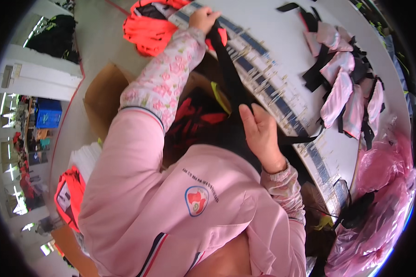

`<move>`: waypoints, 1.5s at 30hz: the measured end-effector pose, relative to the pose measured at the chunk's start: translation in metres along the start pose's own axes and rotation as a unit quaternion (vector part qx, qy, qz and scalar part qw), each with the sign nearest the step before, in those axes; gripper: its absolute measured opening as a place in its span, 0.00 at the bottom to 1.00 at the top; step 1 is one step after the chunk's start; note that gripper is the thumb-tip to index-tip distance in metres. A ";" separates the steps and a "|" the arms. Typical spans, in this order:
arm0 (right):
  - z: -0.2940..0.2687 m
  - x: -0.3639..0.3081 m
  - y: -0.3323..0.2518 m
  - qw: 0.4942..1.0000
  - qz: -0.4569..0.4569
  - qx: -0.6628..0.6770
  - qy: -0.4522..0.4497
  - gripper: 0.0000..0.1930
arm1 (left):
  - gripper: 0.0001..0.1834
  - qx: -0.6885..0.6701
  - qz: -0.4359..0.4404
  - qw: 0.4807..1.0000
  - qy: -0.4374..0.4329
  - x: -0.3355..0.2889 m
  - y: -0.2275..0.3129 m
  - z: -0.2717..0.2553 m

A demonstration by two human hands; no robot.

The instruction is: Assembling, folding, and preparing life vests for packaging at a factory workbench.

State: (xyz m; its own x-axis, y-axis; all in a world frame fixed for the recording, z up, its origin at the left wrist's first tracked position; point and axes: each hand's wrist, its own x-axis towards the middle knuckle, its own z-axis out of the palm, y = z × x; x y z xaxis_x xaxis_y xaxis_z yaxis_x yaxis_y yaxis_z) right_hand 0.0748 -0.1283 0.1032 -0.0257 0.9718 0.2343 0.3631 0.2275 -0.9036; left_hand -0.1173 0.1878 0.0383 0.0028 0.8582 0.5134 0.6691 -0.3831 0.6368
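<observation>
A: Camera?
B: Single view: head-worn left fisheye, facing steeply down.
A: How near?
B: Pink shirt (162,198) close, then right hand (260,134); left hand (203,19) farther, by the worktable (282,41) edge.

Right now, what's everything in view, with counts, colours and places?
Strap: one, black, upper centre
Worktable: one, whitish, upper right
Padded pieces: several, pink and black, on worktable
Bundles: two, orange, upper and lower left
Cardboard box: one, brown, left of centre
Stack: one, white, left
Plastic wrap: count unclear, pink, lower right
Crate: one, blue, far left
Shirt: one, pink, lower centre
Sleeves: two, floral pink, around centre
Left hand: one, bare, gripping strap
Right hand: one, bare, on strap
</observation>
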 end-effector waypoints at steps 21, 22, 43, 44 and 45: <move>-0.192 -0.005 0.167 0.887 0.083 -0.391 0.233 0.34 | 0.18 0.219 -0.197 0.864 -0.409 -0.181 -0.263 -0.201; -0.209 -0.014 0.190 0.898 0.111 -0.374 0.204 0.35 | 0.17 0.173 -0.218 0.868 -0.411 -0.175 -0.252 -0.178; -0.214 -0.043 0.007 0.883 -0.008 -0.425 0.200 0.21 | 0.33 -0.170 0.388 0.870 -0.252 -0.114 0.265 0.055; -0.216 -0.043 0.007 0.878 -0.026 -0.437 0.193 0.21 | 0.28 -0.154 0.374 0.851 -0.334 -0.116 0.259 0.064; -0.217 -0.040 0.007 0.873 -0.046 -0.448 0.187 0.21 | 0.28 -0.159 0.382 0.846 -0.336 -0.120 0.251 0.074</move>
State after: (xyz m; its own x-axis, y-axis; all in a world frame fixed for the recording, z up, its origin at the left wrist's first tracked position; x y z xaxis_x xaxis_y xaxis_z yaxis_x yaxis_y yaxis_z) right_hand 0.2803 -0.1794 0.1655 0.1513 0.8257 0.5434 0.9629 0.0011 -0.2697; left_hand 0.1056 0.0143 0.0941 0.8380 0.2778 0.4696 0.0476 -0.8947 0.4441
